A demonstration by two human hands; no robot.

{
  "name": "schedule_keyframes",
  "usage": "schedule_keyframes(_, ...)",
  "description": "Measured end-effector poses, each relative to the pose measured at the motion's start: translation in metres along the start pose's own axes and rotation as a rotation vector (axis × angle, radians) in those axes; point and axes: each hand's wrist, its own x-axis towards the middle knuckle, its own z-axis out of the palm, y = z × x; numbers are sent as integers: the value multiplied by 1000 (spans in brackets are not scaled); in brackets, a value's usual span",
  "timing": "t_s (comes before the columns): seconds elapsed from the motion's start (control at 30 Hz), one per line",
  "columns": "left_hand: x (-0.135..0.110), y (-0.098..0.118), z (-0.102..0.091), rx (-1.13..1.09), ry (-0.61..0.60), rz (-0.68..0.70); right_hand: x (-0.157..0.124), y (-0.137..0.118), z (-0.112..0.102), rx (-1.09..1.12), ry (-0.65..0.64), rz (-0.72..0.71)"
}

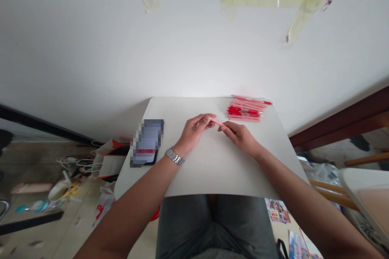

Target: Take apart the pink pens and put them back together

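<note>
A slim, straight, pale pink pen-like stick, seemingly plastic [216, 121], was between the two sets of fingers, slanting gently down from left to right above a white, round-cornered tabletop [197, 170]. The left hand [196, 127] pinched one end of it, thumb against curled fingers; the right hand [241, 135] gripped the other end between thumb and bent forefinger. Only a short middle stretch showed between the fingertips, so whether the covered ends bore a tip, clip or button could not be told.

It looked very light, a load for fingertips rather than a fist. The visible stretch ran straight without sagging, which suggested a stiff body, probably sturdy along its length but less so under hard bending. Its narrow, smooth-looking surface would likely turn or slide under a loose pinch. The best hold seemed to be thumb and forefinger set squarely across the bare middle, between the two grips, with light pressure.

Beyond the right fingers and farther right, apart from them, lay a heap of slim pink and red pens [245, 109]. Well to the left of the left fingers lay a dark, rectangular phone-like device, its screen blurred out [148, 141]. Behind those fingers, a silver metal link-band watch [175, 156] circled the wrist.
</note>
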Motion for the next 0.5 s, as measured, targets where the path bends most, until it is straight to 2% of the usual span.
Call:
schedule_keyframes(0.3, -1, 1, 1, 72, 95, 10, 1, 2, 9, -179, 108, -56)
schedule_keyframes(0.5, -2, 2, 5, 88, 130, 24, 3, 3, 7, -161, 125, -59)
